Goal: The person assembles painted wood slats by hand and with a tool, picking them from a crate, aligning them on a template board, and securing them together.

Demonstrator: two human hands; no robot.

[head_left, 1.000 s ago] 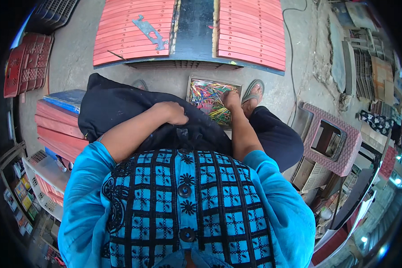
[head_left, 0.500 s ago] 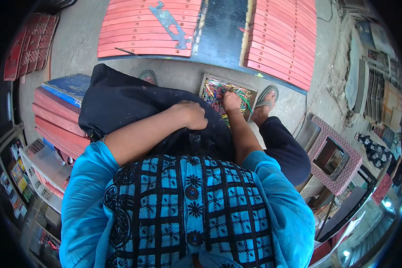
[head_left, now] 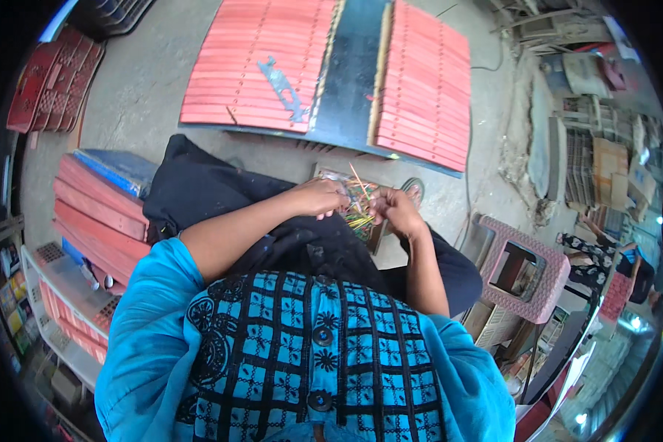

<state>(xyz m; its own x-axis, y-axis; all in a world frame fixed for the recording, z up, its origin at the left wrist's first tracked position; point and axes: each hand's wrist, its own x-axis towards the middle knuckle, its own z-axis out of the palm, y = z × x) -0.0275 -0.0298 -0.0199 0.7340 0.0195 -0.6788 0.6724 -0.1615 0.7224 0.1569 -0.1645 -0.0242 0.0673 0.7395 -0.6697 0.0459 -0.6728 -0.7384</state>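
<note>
My right hand (head_left: 396,209) is raised over a small box (head_left: 376,237) between my legs. Its fingers pinch a bunch of thin coloured sticks (head_left: 359,220); a single orange stick (head_left: 357,177) pokes up above them. Close beside it on the left, my left hand (head_left: 321,197) is closed with its fingertips bunched, and whatever they hold is too small to make out. More thin multicoloured sticks lie loose in the box, partly hidden by both hands.
Ahead stands a low dark table (head_left: 355,66) bearing rows of red slats (head_left: 427,81) and a grey flat metal plate (head_left: 280,85). Stacked red boards (head_left: 96,199) are at my left. A pink stool (head_left: 538,283) stands at my right. A red crate (head_left: 55,81) sits far left.
My right hand has come up out of the box with thin sticks in its fingers. My left hand has moved right, off my lap toward it. The view has shifted slightly.
</note>
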